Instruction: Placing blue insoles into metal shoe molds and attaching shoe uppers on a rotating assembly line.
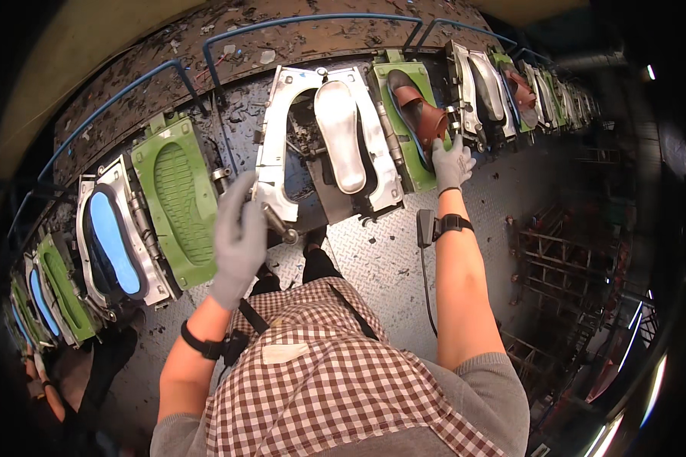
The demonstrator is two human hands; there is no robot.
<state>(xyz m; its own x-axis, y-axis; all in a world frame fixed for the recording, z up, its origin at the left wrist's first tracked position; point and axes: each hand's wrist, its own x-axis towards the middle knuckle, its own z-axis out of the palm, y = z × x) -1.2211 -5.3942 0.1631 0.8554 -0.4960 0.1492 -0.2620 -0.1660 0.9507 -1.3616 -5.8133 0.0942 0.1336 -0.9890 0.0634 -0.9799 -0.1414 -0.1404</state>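
Observation:
My left hand (238, 240), in a grey glove, is raised at the near left corner of an opened metal mould frame (273, 145). Its fingers are stretched out and it seems to hold nothing; a short metal handle (278, 222) sits beside it. A shiny silver foot-shaped last (338, 137) stands inside the frame. My right hand (453, 164), gloved too, reaches to the near end of the green mould half (423, 177), fingers spread. Its fingertips are at the heel of a brown strapped sandal (418, 110) lying on that half; contact is hard to judge.
More moulds run along the line both ways: a green sole mould (177, 202) and one with a blue insole (114, 242) on the left. Blue rails (312, 18) edge a scrap-littered surface behind. Another person's hand (40, 367) shows at lower left. Metal racks (568, 263) stand right.

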